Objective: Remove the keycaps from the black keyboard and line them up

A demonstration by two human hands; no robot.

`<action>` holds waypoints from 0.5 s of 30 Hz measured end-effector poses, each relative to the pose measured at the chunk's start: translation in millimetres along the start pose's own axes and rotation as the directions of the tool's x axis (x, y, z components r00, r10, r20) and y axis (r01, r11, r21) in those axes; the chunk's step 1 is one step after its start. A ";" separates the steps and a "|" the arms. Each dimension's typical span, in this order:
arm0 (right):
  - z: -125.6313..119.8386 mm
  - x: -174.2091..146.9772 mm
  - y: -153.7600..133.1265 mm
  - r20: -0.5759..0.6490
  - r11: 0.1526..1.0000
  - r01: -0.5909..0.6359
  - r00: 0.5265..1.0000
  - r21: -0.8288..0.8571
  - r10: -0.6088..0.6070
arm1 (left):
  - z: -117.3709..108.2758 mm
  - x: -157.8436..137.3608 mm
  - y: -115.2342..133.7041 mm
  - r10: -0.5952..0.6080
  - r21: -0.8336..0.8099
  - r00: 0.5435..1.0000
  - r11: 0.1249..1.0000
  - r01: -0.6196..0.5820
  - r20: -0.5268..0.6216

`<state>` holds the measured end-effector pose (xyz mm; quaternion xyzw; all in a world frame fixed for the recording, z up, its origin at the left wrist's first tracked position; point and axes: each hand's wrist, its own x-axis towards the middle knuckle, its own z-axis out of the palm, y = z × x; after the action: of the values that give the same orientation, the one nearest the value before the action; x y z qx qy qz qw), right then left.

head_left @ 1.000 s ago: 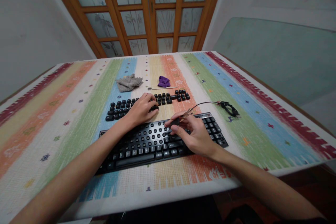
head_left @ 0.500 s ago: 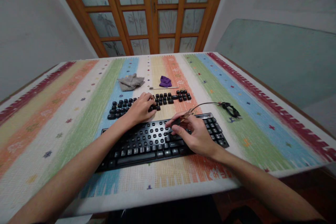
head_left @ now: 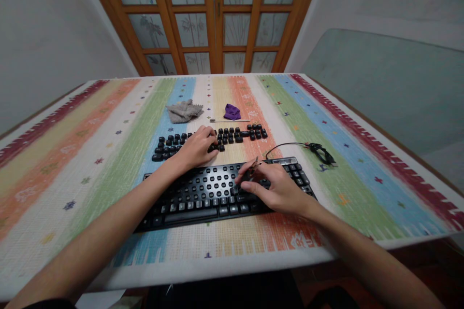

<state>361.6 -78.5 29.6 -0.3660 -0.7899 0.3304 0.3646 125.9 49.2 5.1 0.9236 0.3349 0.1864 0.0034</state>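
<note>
A black keyboard lies at a slant across the table in front of me, with many keycaps off its upper and middle part so bare key stems show. Behind it sit rows of loose black keycaps. My left hand rests palm down over these rows, fingers curled, its fingertips closed at a keycap that they partly hide. Low over the keyboard's right half, my right hand pinches a small tool with a dark body and thin metallic prongs. The tool's lower end is at the keys and hard to make out.
Beyond the keycaps lie a grey cloth, a purple cloth and a thin brush. The keyboard's coiled cable lies to the right. A striped cloth covers the table.
My right hand, with the tool, has moved slightly lower toward the keys, and the tool's upper end has tilted. My left hand stays at the loose keycaps. The view has shifted a little.
</note>
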 end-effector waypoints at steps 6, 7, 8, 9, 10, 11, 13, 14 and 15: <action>1.2 -2.4 5.0 0.049 0.996 0.019 0.999 -0.086 -0.015 | -7.4 -5.5 3.2 -0.022 -0.012 1.000 1.000 0.022 0.007; 1.1 -3.7 6.1 0.047 0.995 0.017 0.999 -0.097 -0.012 | -9.9 -8.6 4.5 -0.020 -0.028 1.000 0.999 0.020 0.004; 1.1 -5.2 7.3 0.043 0.995 0.010 0.999 -0.102 -0.006 | -12.7 -12.5 6.0 -0.014 -0.050 1.000 0.999 0.014 0.004; 1.1 -6.9 8.5 0.038 0.995 0.001 0.999 -0.102 0.003 | -15.6 -17.3 7.8 -0.005 -0.077 1.000 0.997 0.006 0.009; 1.4 -8.6 9.8 0.030 0.996 -0.011 0.999 -0.090 0.014 | -18.5 -22.6 9.9 0.006 -0.110 1.000 0.994 -0.004 0.023; 1.9 -10.3 11.0 0.020 0.997 -0.020 1.000 -0.070 0.022 | -21.3 -28.4 12.2 0.020 -0.145 0.999 0.989 -0.013 0.047; 4.1 -13.1 13.4 -0.019 0.999 -0.030 0.999 -0.029 0.030 | -25.3 -40.2 17.1 0.042 -0.202 0.994 0.979 -0.021 0.103; 5.6 -14.2 14.3 -0.040 0.999 -0.036 0.999 -0.025 0.034 | -26.4 -45.7 19.4 0.042 -0.220 0.991 0.975 -0.013 0.129; 7.3 -14.9 15.1 -0.062 0.999 -0.036 0.997 -0.027 0.035 | -26.9 -50.6 21.5 0.042 -0.227 0.987 0.974 -0.006 0.155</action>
<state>367.7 -84.8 9.0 -0.3950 -0.7763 0.3143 0.3776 94.1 -2.0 15.7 0.9331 0.2991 0.1492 0.1330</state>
